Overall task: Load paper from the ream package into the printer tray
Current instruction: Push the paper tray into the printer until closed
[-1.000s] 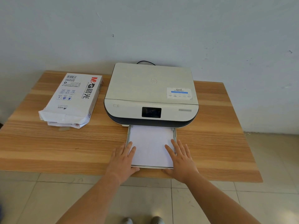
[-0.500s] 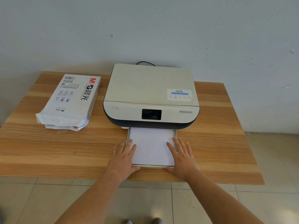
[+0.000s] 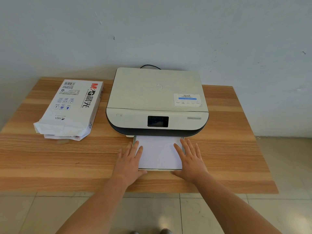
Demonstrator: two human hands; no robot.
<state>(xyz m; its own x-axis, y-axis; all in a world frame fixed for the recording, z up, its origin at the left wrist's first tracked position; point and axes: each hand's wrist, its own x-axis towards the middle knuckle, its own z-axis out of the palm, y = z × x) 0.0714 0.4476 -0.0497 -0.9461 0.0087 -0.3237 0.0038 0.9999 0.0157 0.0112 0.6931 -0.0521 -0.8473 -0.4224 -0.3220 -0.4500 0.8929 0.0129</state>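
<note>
A pale wall [image 3: 168,31] backs a wooden table [image 3: 50,157], with tiled floor [image 3: 219,215] showing at the near side. The white printer [image 3: 157,98] sits at the far middle of the table, a dark screen [image 3: 158,121] on its front and a black cable [image 3: 149,66] curling out behind it. Its tray [image 3: 158,169] sticks out toward the near edge, part of it still outside the body, and a stack of white paper [image 3: 158,152] lies flat in it. To the left of the printer, well apart from the tray, lies the ream package [image 3: 72,107], its near end torn open with sheets showing. The left hand [image 3: 130,161] lies flat with fingers spread and loose over the tray's left edge, fingertips on the paper. The right hand [image 3: 190,159] mirrors it on the right edge, fingers open and flat, gripping nothing. Both thumbs rest at the tray's near corners.
</note>
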